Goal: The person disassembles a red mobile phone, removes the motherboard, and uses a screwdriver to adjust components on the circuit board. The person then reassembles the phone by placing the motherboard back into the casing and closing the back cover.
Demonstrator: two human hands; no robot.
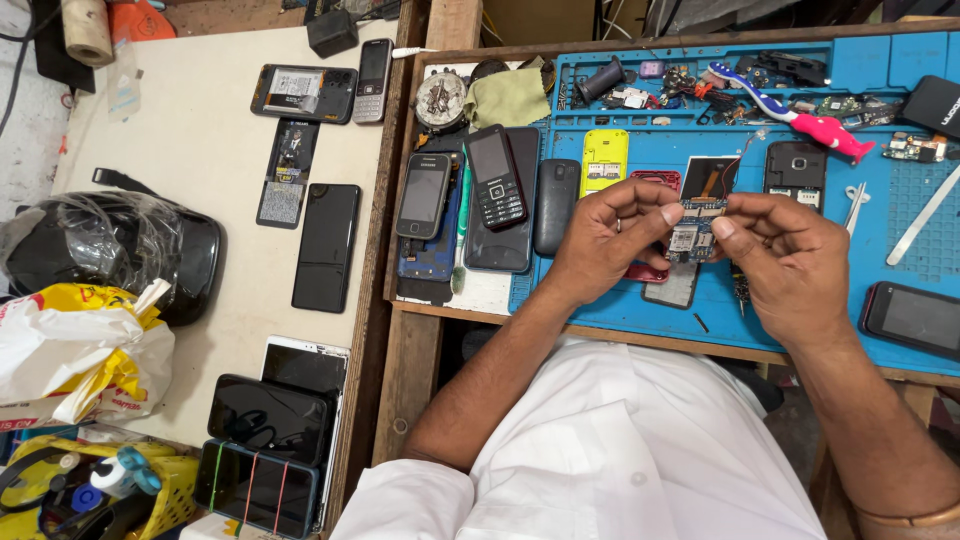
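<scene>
Over the blue repair mat (600,300), left hand (600,245) and right hand (790,260) pinch a small circuit board (692,228) by its ends between fingertips, lifted toward the face, likely for inspection.

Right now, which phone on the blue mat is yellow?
The yellow phone back, lying open-side up left of the hands; neighbouring phones are black or dark.

Your left hand (600,240) and right hand (790,255) pinch a small circuit board (690,232) between their fingertips, held just above the blue mat (600,300) on the worktop (410,350). A yellow phone shell (604,158) and a pink-handled toothbrush (790,115) lie on the mat beyond your hands. To your left, several dark phones (497,177) lie side by side at the mat's edge.
</scene>
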